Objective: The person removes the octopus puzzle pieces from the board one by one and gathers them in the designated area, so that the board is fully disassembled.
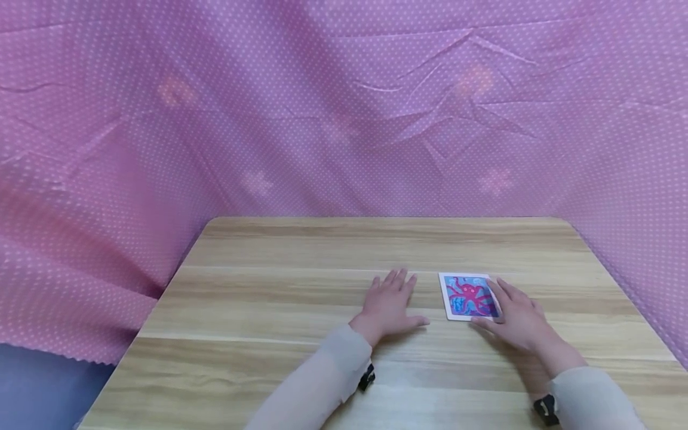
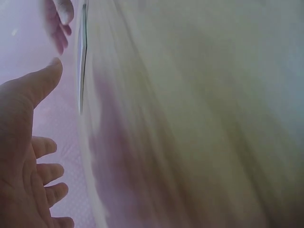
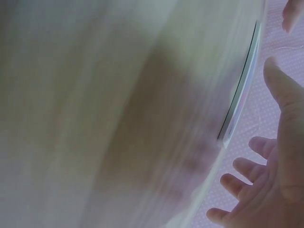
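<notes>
A square picture card (image 1: 466, 296) with a white border shows a pink octopus on blue. It lies flat on the wooden table (image 1: 258, 298), right of the middle. My right hand (image 1: 517, 319) hovers at its right side, thumb and fingers spread and overlapping that edge in the head view. In the right wrist view, the same hand (image 3: 266, 175) has its fingers apart above the tabletop, and the card (image 3: 241, 88) appears edge-on as a thin slab. Left of the card, my left hand (image 1: 388, 304) is held palm down with fingers spread and nothing in it.
A pink polka-dot cloth (image 1: 344, 119) hangs behind the table and along both sides. Black straps (image 1: 367, 378) sit at both wrists under light sleeves (image 1: 322, 376). A blue-grey surface (image 1: 48, 382) shows below the cloth at the lower left.
</notes>
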`<action>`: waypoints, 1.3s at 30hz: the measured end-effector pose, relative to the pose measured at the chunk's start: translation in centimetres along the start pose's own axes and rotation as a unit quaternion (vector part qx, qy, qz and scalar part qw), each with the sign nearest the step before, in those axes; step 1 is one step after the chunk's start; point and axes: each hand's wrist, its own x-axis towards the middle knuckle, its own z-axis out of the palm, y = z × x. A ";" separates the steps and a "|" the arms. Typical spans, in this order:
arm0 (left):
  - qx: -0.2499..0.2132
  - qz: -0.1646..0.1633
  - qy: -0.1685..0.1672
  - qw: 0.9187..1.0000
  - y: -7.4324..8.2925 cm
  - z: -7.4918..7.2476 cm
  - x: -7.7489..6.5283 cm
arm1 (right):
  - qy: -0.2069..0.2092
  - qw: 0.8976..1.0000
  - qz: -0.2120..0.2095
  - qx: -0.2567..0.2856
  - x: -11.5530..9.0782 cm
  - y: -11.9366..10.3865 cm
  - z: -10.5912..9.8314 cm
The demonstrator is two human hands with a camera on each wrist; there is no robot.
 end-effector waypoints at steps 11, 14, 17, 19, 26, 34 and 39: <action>0.001 0.024 -0.026 0.999 2.8 0.0 2.2 | -0.024 1.000 -0.002 0.001 0.2 1.1 -0.3; 0.006 0.029 -0.031 0.999 3.3 0.2 2.8 | -0.034 0.999 0.007 0.007 0.2 1.0 -0.4; 0.007 0.035 -0.040 0.999 3.8 0.3 3.3 | -0.034 0.999 0.004 0.006 0.2 1.0 -0.4; 0.005 0.037 -0.046 0.998 4.0 0.3 3.5 | -0.031 1.000 -0.001 0.000 0.2 1.0 -0.4; 0.001 0.039 -0.073 0.997 4.5 0.1 4.0 | -0.036 0.999 -0.001 -0.011 0.4 1.0 -0.5; 0.001 0.038 -0.076 0.996 4.4 0.1 4.6 | -0.043 0.999 0.001 -0.003 0.7 0.6 -0.8; 0.024 0.053 -0.071 0.996 3.6 -0.3 4.4 | -0.025 0.999 -0.018 -0.015 0.9 0.1 -0.6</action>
